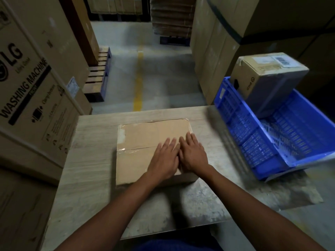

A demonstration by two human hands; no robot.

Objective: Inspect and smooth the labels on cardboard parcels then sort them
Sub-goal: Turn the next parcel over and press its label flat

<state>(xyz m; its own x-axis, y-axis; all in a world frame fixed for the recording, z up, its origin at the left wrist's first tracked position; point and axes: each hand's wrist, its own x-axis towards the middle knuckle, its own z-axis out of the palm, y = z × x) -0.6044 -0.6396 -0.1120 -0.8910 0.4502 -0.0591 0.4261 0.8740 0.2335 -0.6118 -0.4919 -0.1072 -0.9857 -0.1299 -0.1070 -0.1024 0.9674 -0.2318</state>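
Tall washing-machine cartons [36,78] fill the left of the frame, warehouse stock that plays no part in the work. A pale work table [94,160] takes up the centre and lower frame. At the right, a blue slatted crate [235,124] sits tilted at the table's edge, probably the sorting bin. It is within easy reach.

A flat cardboard parcel [145,134] lies at the centre of the table, its taped top facing up so the surface can be pressed. A second parcel [268,77] leans in the crate's far corner at the upper right, apparently already sorted, with its white barcode label [284,60] facing up.

The left hand [163,158] and right hand [193,154] lie flat, side by side and touching, fingers straight. They press on the right near part of the parcel's top. Any label beneath them is hidden.
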